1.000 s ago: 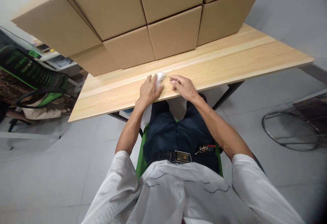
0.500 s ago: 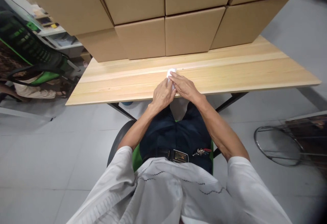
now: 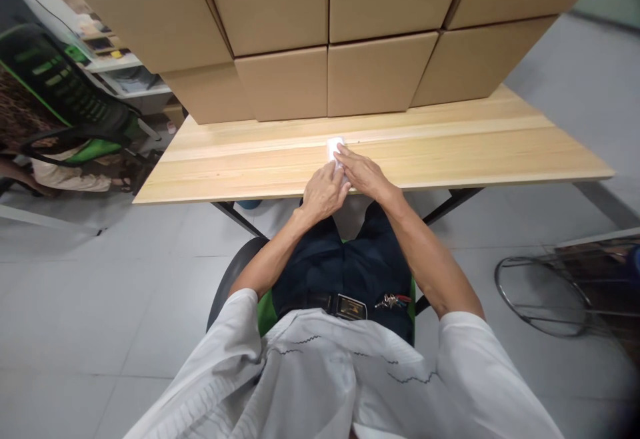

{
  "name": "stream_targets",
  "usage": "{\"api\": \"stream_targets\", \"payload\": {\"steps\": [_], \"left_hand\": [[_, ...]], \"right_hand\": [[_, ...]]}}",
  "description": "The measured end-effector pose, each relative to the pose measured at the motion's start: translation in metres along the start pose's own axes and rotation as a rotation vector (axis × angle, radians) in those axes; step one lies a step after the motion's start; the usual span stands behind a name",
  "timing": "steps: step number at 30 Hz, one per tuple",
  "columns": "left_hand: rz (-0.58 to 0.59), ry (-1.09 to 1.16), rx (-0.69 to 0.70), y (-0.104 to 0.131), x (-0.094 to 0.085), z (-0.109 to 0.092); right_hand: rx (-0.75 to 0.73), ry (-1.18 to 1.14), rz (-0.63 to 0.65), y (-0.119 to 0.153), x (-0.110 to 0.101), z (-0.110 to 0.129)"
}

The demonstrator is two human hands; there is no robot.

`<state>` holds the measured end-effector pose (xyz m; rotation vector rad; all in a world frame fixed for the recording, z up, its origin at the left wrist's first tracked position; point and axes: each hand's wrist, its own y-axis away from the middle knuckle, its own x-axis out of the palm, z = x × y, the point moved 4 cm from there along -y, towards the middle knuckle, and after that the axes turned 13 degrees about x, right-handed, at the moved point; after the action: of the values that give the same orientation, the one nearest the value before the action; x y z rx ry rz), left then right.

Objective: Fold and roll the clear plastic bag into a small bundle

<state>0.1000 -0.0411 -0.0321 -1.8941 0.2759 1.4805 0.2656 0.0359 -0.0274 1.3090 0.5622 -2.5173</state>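
Note:
A small white rectangular object lies near the front edge of the wooden table; my hands partly cover it, and its kind is not clear. My left hand grips its near end, fingers curled and thumb stretched toward the right. From the other side my right hand holds it, the fingers laid together over its top and right side. My fingertips nearly meet, and what lies beneath them is hidden.
Stacked cardboard boxes line the table's back half. At the left, a person sits in a black and green chair. A round metal frame stands on the floor at the right.
My left hand has shifted slightly toward me and right, so more of the white object's far end shows. My right hand stays on it. The view has tilted a little.

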Motion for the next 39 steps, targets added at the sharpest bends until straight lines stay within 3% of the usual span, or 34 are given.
{"api": "stream_targets", "payload": {"steps": [8, 23, 33, 36, 39], "left_hand": [[0.06, -0.032, 0.005, -0.001, -0.002, -0.003], [0.132, -0.12, 0.066, 0.0, -0.008, -0.01], [0.157, -0.163, 0.084, 0.0, -0.01, -0.013], [0.14, -0.159, 0.095, 0.001, -0.008, -0.011], [0.12, -0.151, 0.099, 0.001, -0.003, -0.009]], "right_hand": [[0.097, 0.101, 0.005, -0.026, 0.004, 0.0], [0.147, 0.189, -0.046, -0.038, 0.005, 0.001], [0.054, -0.066, -0.332, -0.035, -0.008, -0.01], [-0.019, -0.035, -0.271, -0.029, -0.007, 0.002], [-0.032, 0.038, -0.098, -0.024, -0.001, 0.01]]}}
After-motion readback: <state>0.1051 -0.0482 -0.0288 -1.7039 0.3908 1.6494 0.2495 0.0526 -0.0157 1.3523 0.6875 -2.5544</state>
